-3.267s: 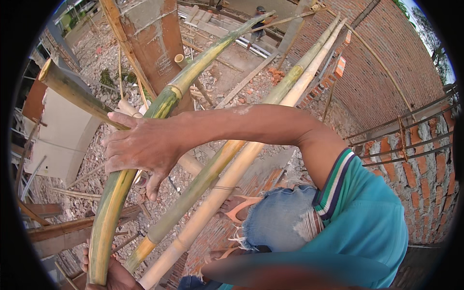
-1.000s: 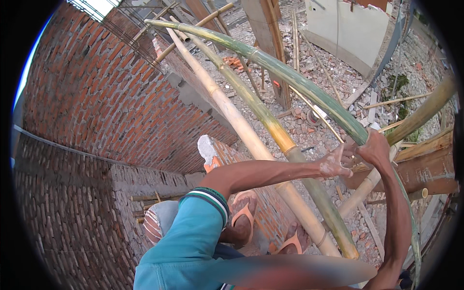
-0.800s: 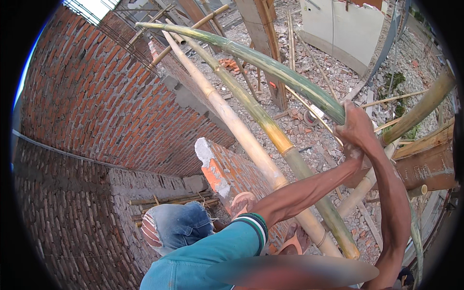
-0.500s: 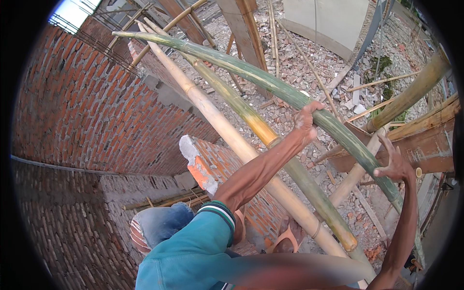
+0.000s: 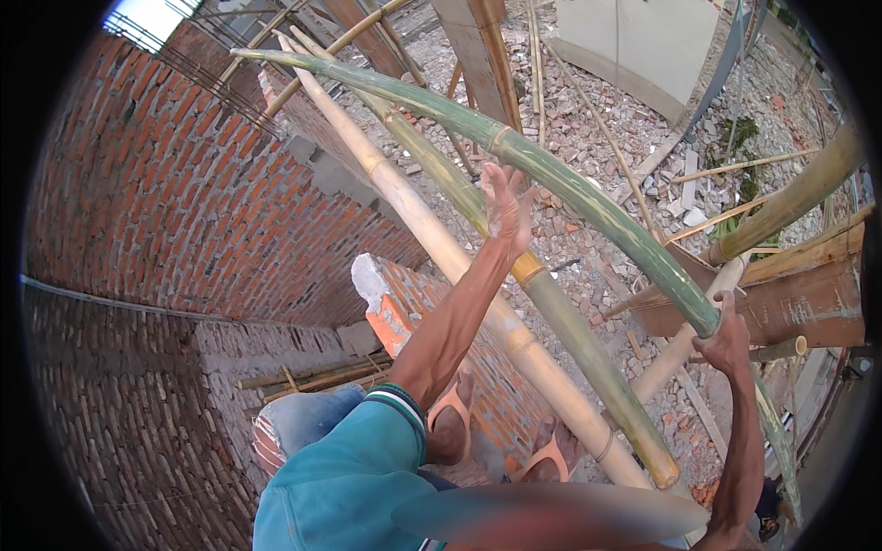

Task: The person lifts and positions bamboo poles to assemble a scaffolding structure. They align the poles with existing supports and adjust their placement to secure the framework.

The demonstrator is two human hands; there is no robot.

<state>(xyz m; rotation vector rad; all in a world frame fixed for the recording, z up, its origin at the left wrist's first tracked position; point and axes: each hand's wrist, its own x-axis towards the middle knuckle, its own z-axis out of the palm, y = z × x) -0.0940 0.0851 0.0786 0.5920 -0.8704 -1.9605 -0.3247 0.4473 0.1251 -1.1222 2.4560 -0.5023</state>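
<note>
A long green bamboo pole (image 5: pixel 588 204) slants from the far left down to the right. My right hand (image 5: pixel 726 338) is closed around its nearer part. My left hand (image 5: pixel 507 211) is open, fingers stretched upward, just beside the pole's near side; whether the fingertips touch it I cannot tell. Below the left hand and forearm run two more poles, a yellow-green bamboo pole (image 5: pixel 570 321) and a pale bamboo pole (image 5: pixel 418 220), roughly side by side. My left forearm crosses over the pale one.
My sandalled feet (image 5: pixel 548 455) are by a low brick wall (image 5: pixel 487 367) with a broken end. A tall brick wall (image 5: pixel 184 193) rises at left. Rubble (image 5: pixel 597 119) covers the ground beyond. At right are a thick bamboo post (image 5: pixel 790 202) and a wooden board (image 5: pixel 799 303).
My left hand has let go of the green pole and moved left, opening. My right hand, open before, has closed around the pole. The pole has shifted slightly.
</note>
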